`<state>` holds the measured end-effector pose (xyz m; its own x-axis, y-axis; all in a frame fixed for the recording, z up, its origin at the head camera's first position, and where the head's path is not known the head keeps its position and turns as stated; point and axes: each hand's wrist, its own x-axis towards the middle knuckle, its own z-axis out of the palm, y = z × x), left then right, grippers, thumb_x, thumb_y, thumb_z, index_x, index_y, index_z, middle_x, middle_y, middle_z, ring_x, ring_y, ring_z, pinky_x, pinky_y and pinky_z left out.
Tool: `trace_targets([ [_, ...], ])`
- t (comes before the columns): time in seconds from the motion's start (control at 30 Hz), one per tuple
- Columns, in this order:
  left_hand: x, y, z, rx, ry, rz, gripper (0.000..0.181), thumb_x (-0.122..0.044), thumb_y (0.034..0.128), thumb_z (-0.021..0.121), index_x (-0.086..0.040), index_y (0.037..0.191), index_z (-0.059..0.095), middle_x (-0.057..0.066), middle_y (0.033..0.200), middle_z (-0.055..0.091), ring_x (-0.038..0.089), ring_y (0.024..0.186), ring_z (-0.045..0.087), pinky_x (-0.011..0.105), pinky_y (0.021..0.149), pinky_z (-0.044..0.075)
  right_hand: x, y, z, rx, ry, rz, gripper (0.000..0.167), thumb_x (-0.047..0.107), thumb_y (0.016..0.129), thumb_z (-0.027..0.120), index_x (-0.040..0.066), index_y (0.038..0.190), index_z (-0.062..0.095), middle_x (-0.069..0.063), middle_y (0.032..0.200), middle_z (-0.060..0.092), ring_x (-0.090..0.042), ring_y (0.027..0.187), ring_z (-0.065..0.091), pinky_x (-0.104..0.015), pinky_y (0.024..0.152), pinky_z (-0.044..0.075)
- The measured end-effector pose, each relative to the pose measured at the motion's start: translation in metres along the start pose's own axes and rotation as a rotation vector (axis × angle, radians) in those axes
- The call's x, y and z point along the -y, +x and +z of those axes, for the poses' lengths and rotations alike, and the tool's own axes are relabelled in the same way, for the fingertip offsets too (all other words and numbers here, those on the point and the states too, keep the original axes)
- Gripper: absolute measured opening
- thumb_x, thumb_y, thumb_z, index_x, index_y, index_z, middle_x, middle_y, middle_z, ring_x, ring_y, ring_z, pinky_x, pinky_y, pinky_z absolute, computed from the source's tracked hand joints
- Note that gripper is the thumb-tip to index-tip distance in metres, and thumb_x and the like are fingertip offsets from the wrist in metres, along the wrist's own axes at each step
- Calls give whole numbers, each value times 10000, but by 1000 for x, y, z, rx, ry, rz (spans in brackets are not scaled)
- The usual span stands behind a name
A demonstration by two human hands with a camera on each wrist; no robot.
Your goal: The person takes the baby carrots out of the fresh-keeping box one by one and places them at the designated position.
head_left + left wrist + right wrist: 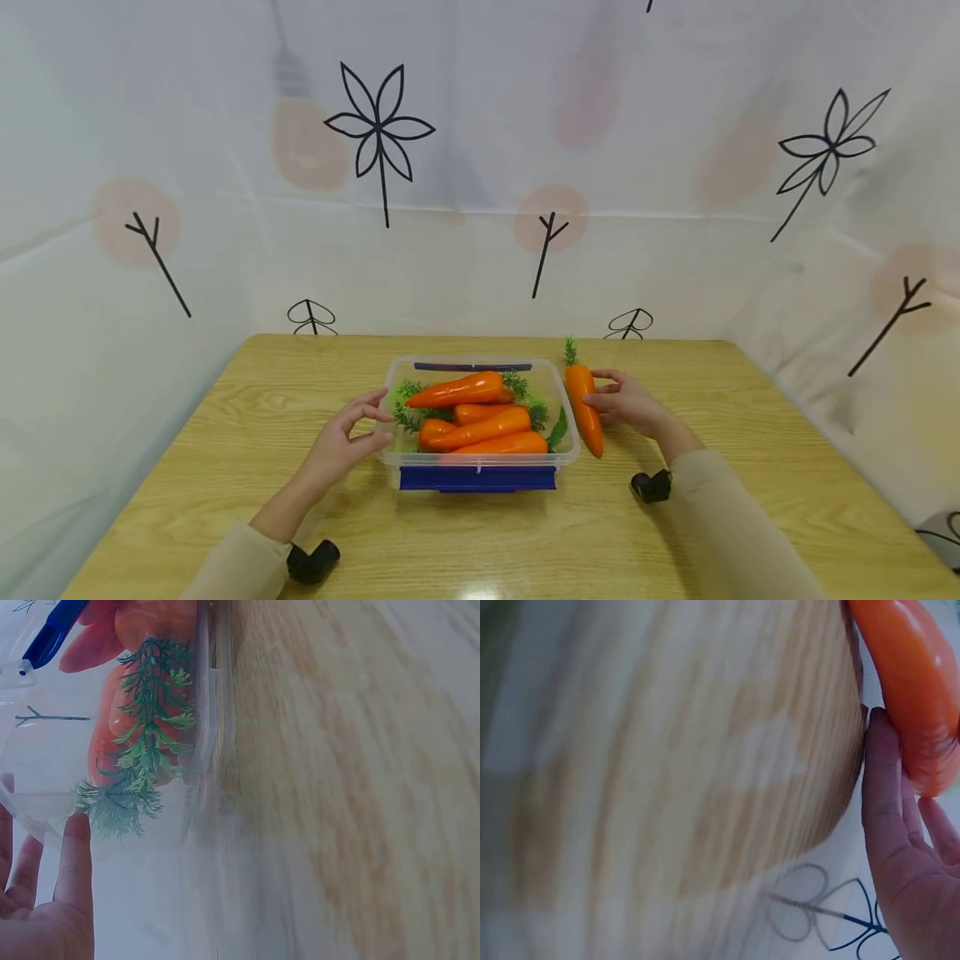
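A clear plastic food container [480, 458] with blue clips holds several orange toy carrots [480, 429] with green leafy tops. My left hand [337, 446] is at the container's left side, fingers spread and tips at the rim; in the left wrist view the fingertips [75, 832] meet a rim corner. Just right of the container, my right hand [633, 404] holds another toy carrot [583, 408] between thumb and fingers, its leaves pointing away from me. The right wrist view shows this carrot [919, 682] against the fingers [885, 780].
The wooden table [480, 542] extends around the container. A white cloth [465, 267] printed with flowers and twigs hangs behind and beside it. Black wrist-worn devices [312, 562] sit at both sleeves.
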<state>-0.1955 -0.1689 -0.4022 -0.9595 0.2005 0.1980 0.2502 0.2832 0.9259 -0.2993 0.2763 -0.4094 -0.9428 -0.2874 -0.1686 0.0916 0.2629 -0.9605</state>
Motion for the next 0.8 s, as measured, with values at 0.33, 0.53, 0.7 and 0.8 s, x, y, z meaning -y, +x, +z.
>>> trace_targets([
  [0.33,-1,0,0,-4,-13,-4,221,-92,865,662,21,1050,619,62,1455,354,335,1343,253,372,899,450,0,2,3,-32,-20,37,704,109,905,614,-70,1427,176,-351,1295,338,-259,946,603,-414,815,501],
  [0.53,0,0,1,0,-14,-1,213,-94,872,654,13,1053,620,55,1456,353,331,1347,246,421,918,435,1,2,2,-78,-58,59,676,125,899,623,-74,1411,230,-332,1244,385,-235,862,622,-401,768,521],
  [0.7,0,0,0,2,-21,-1,211,-89,875,651,19,1053,619,56,1459,348,327,1351,237,383,897,447,-1,1,1,-72,-27,71,670,127,909,607,-78,1413,216,-328,1233,397,-241,843,640,-412,760,523],
  [0.8,0,0,1,1,-20,-2,212,-94,875,652,16,1054,620,53,1458,349,325,1352,235,396,904,444,-1,0,-1,-69,-25,73,672,135,911,605,-73,1416,214,-322,1229,399,-238,838,645,-414,757,523],
])
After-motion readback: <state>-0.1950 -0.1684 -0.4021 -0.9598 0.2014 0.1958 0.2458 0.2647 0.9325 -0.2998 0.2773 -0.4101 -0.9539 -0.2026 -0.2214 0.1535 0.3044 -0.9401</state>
